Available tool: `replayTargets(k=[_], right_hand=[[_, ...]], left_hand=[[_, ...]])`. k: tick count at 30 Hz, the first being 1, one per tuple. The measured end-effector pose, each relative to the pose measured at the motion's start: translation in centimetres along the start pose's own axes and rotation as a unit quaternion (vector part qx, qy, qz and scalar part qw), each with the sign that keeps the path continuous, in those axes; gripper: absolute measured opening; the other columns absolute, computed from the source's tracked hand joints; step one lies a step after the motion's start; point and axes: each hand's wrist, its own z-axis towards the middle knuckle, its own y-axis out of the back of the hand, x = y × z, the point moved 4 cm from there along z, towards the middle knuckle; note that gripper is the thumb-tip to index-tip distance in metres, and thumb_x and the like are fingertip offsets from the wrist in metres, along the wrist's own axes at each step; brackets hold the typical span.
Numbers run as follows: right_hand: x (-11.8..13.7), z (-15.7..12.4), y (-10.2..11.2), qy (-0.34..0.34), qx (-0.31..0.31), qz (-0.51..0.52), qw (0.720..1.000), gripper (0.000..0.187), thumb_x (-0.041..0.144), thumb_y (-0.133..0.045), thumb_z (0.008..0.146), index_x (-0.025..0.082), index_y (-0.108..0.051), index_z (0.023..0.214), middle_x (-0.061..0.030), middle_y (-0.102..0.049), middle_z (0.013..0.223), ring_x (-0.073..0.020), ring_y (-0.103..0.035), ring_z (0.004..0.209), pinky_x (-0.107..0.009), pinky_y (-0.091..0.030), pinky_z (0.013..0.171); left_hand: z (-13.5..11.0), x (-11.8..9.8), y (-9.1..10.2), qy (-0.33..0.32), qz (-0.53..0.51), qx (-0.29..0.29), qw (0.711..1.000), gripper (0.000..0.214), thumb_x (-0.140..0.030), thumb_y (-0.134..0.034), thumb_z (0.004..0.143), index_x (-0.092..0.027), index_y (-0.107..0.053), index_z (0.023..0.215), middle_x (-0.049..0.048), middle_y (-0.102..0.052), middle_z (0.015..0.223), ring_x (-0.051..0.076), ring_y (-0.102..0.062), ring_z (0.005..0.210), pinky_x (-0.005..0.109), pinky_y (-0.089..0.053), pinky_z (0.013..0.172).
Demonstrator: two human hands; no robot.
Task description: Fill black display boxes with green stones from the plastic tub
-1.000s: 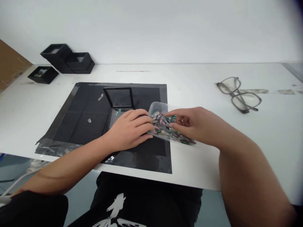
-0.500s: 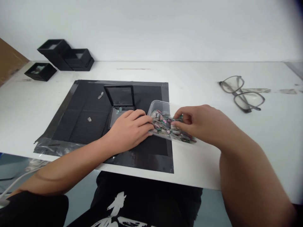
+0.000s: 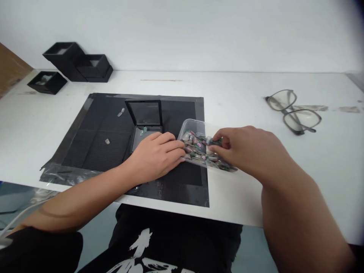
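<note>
A clear plastic tray [image 3: 191, 125] full of several small green and pink stones [image 3: 197, 148] lies at the right edge of a black mat [image 3: 99, 132]. My left hand [image 3: 155, 155] rests palm down on the mat, fingers together, its fingertips touching the tray's near-left edge. My right hand [image 3: 246, 148] reaches into the tray from the right, thumb and fingers pinched on a small stone. Behind my left hand sits an open black hinged box [image 3: 145, 121] with a couple of green stones in its base.
Two loose pale stones [image 3: 121, 112] [image 3: 107, 141] lie on the mat. Stacked black boxes [image 3: 76, 64] and one separate black box [image 3: 47, 81] stand at the table's back left. Folded glasses [image 3: 294, 110] lie at the right. The table's front edge runs just below my forearms.
My right hand's fingers have closed tighter over the stones in the tray. My left hand has stayed put. The view has tilted down slightly.
</note>
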Motion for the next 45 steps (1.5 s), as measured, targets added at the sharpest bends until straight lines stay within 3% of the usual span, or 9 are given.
replayTargets(k=[5, 11, 19, 23, 28, 36, 45], right_hand=[[-0.7, -0.2, 0.5, 0.027, -0.013, 0.072, 0.997, 0.015, 0.037, -0.062, 0.082, 0.029, -0.075, 0.081, 0.0007, -0.071, 0.069, -0.0188, -0.061, 0.062, -0.032, -0.036, 0.055], [-1.1, -0.4, 1.1, 0.058, -0.041, 0.194, 0.978, 0.024, 0.044, -0.06, 0.087, 0.03, -0.078, 0.094, 0.0001, -0.074, 0.076, -0.0175, -0.062, 0.057, -0.033, -0.044, 0.057], [-0.2, -0.4, 1.0, 0.094, -0.074, 0.213, 0.97, 0.026, 0.044, -0.059, 0.09, 0.029, -0.077, 0.1, -0.0002, -0.071, 0.073, -0.0153, -0.057, 0.058, -0.031, -0.042, 0.056], [0.7, -0.2, 0.4, 0.143, -0.043, 0.228, 0.962, 0.026, 0.044, -0.063, 0.087, 0.029, -0.076, 0.104, 0.0024, -0.063, 0.063, -0.0132, -0.051, 0.054, -0.029, -0.037, 0.053], [1.4, 0.2, -0.6, 0.166, 0.014, 0.202, 0.965, 0.021, 0.039, -0.067, 0.082, 0.031, -0.079, 0.097, 0.0043, -0.061, 0.059, -0.0113, -0.049, 0.051, -0.026, -0.035, 0.052], [1.4, 0.3, -0.9, 0.167, 0.029, 0.173, 0.97, 0.021, 0.036, -0.061, 0.084, 0.029, -0.076, 0.097, 0.0041, -0.064, 0.062, -0.0123, -0.053, 0.053, -0.026, -0.036, 0.053], [1.1, 0.1, -0.8, 0.157, 0.049, 0.187, 0.969, 0.011, 0.035, -0.062, 0.083, 0.026, -0.065, 0.088, 0.0048, -0.062, 0.064, -0.0122, -0.052, 0.054, -0.026, -0.036, 0.052]], left_hand=[[0.0, 0.0, 0.0, -0.014, 0.008, -0.006, 1.0, 0.017, -0.03, -0.056, 0.098, -0.02, -0.069, 0.102, -0.0017, -0.076, 0.104, 0.017, -0.063, 0.091, 0.03, -0.046, 0.076], [-0.2, 0.1, 0.4, -0.03, -0.037, -0.044, 0.998, 0.015, -0.032, -0.059, 0.097, -0.022, -0.07, 0.095, -0.0036, -0.077, 0.089, 0.014, -0.063, 0.086, 0.027, -0.046, 0.077], [-0.3, 0.2, 0.5, -0.026, -0.087, -0.047, 0.995, 0.014, -0.032, -0.063, 0.095, -0.024, -0.074, 0.091, -0.005, -0.079, 0.091, 0.012, -0.064, 0.081, 0.026, -0.047, 0.073], [-0.3, 0.3, 0.6, -0.002, -0.144, -0.047, 0.988, 0.017, -0.038, -0.067, 0.092, -0.024, -0.075, 0.087, -0.0039, -0.079, 0.085, 0.011, -0.066, 0.075, 0.025, -0.049, 0.069], [-0.4, 0.6, 0.8, 0.028, -0.233, -0.043, 0.971, 0.026, -0.048, -0.074, 0.084, -0.022, -0.076, 0.087, -0.0017, -0.079, 0.085, 0.012, -0.069, 0.071, 0.026, -0.05, 0.066], [-0.5, 0.9, 0.5, 0.074, -0.36, -0.017, 0.93, 0.013, -0.032, -0.075, 0.086, -0.021, -0.078, 0.093, 0.0022, -0.08, 0.093, 0.012, -0.073, 0.076, 0.025, -0.057, 0.072], [-0.6, 1.0, 0.5, 0.106, -0.464, -0.055, 0.878, 0.008, -0.02, -0.078, 0.081, -0.019, -0.078, 0.09, 0.0044, -0.08, 0.09, 0.013, -0.073, 0.08, 0.024, -0.061, 0.072]])
